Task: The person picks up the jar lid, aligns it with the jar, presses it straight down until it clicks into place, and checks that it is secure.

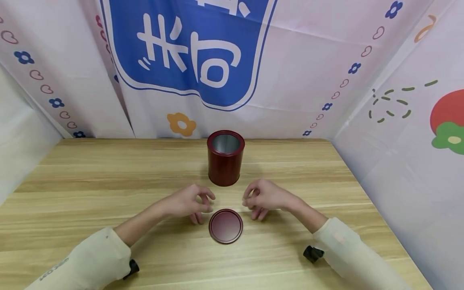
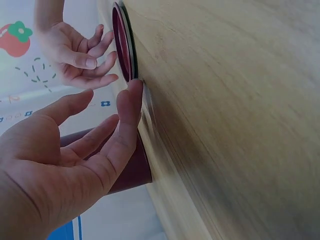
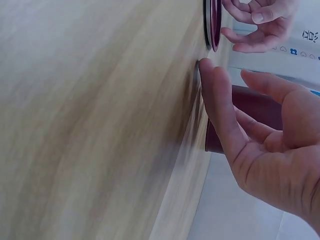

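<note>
The dark red lid is laid flat on the tabletop, between the two hands and nearer the person than the dark red can, which is stood upright with its mouth uncovered. Nothing is gripped by the left hand: its fingers are loosely bent, with thumb and fingertips parted beside the lid's edge. The right hand is held much the same way on the other side, likewise without anything in it. Whether the lid's rim is touched by a left fingertip cannot be told for certain, since finger and rim are overlapped in the left wrist view. If the low rim were pressed from one side only, the lid might be slid along rather than lifted; if it were pinched unevenly, it might be tipped or dropped. The can might also be knocked by the knuckles, should either hand be pushed straight forward, as that way is blocked by its wall. Behind it, the tabletop is bounded by a printed cloth; beside the sleeves, small black devices are seen.
</note>
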`<state>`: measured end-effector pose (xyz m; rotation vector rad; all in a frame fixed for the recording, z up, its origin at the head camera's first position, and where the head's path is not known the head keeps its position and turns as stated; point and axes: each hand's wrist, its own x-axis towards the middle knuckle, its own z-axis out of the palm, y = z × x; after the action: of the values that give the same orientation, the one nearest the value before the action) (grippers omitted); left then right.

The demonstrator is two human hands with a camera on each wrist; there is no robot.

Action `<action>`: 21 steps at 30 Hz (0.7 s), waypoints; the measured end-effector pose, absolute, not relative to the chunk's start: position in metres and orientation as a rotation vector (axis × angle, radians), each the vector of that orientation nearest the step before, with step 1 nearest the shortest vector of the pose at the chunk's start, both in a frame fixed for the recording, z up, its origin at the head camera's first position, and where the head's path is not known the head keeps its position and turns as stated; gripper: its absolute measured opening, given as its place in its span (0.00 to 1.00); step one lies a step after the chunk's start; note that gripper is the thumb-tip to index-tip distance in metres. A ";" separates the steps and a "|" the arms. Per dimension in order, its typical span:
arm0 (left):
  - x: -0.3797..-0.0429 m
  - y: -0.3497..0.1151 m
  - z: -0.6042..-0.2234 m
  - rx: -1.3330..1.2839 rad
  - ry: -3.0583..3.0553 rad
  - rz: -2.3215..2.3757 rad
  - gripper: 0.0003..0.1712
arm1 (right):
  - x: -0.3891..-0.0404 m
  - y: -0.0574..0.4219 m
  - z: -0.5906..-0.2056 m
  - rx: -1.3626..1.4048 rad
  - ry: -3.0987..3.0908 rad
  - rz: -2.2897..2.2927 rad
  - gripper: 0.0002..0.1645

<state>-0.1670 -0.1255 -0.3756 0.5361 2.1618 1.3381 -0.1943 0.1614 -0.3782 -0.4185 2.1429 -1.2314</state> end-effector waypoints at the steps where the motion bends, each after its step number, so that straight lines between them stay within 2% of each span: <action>1: -0.167 -0.125 -0.376 0.517 2.149 1.344 0.24 | -0.194 0.161 -0.378 -0.422 2.136 -1.230 0.12; 9: -0.168 -0.126 -0.374 0.455 2.097 1.350 0.29 | -0.191 0.158 -0.379 -0.409 2.078 -1.253 0.13; 21: -0.165 -0.123 -0.376 0.420 1.999 1.402 0.28 | -0.188 0.152 -0.382 -0.387 2.017 -1.266 0.14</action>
<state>-0.1649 -0.1233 -0.3763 0.4198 1.9993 1.4025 -0.1884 0.1522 -0.3822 -0.3865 2.0174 -1.2662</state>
